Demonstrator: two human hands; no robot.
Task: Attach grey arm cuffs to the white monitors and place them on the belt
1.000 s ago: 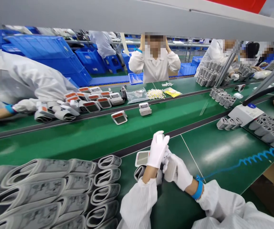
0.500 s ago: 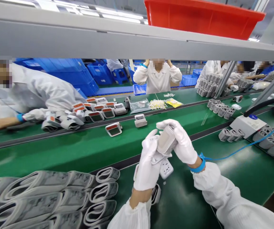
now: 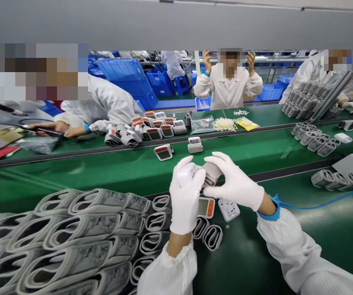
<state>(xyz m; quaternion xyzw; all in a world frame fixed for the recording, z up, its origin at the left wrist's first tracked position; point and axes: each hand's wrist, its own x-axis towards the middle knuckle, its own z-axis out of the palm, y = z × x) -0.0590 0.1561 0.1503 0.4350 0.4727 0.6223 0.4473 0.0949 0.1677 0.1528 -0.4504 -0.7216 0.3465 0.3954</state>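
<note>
In a white glove, my left hand (image 3: 186,192) is closed around the white housing of a wrist blood pressure monitor (image 3: 186,175), its back face showing. My right hand (image 3: 236,182), also gloved and with a blue wrist strap, grips a rolled grey cuff (image 3: 212,174) held against the housing. Whether the two are joined, I cannot tell. Just below them on the green table lie a monitor with screen and orange buttons (image 3: 206,207), a white monitor lying back up (image 3: 229,209) and two rolled grey cuffs (image 3: 212,237).
Rows of grey cuffs (image 3: 81,241) fill the left front. On the green conveyor (image 3: 127,164) sit two finished-looking monitors (image 3: 164,152). Across it are piled monitors (image 3: 153,133), small white parts (image 3: 225,124) and a yellow bag (image 3: 246,123). Co-workers (image 3: 228,86) sit opposite. A blue cord (image 3: 317,205) trails from my right wrist.
The view has tilted down and turned left. My hands have rotated the held pieces: the white housing's back now shows at the left, with the cuff turned to its right.
</note>
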